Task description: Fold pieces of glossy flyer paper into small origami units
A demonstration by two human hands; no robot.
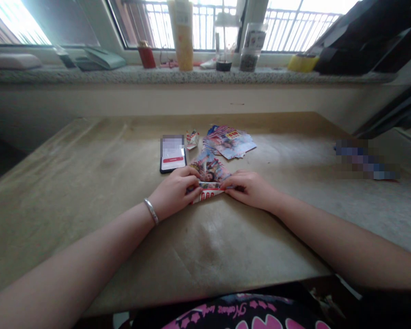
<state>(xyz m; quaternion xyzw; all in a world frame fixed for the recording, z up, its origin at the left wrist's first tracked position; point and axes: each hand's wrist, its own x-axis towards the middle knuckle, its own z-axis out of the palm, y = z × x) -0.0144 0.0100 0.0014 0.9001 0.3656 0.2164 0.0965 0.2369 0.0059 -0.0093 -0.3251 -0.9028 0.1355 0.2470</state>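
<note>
- L hand [176, 186]: grip pinched tight on folded multicolour printed paper [210, 177], its 9 o'clock
- R hand [249, 187]: ditto, 3 o'clock
- Black rect. phone [173, 159]: 10 o'clock
- Fanned glossy leaflets [231, 143]: 1 o'clock

- My left wrist wears a silver-coloured bracelet [151, 211], a narrow, rounded band with a pale shine; it circles the wrist just behind my left hand [176, 189].
- My left forearm [85, 258] and my right forearm [329, 233] are bare as far as they show, and so is my right hand [250, 189].
- At the near edge, my top [226, 316] shows in part: black cloth with a bright pink print.
- Across its middle runs thin, slanting pink lettering [228, 309], too blurred for me to read surely.
- Small pink stars [194, 316] sit to the left and right of that lettering.
- Nearest me are big, rounded pink shapes [270, 322] with pale outlines, cut off by the edge of my view.
</note>
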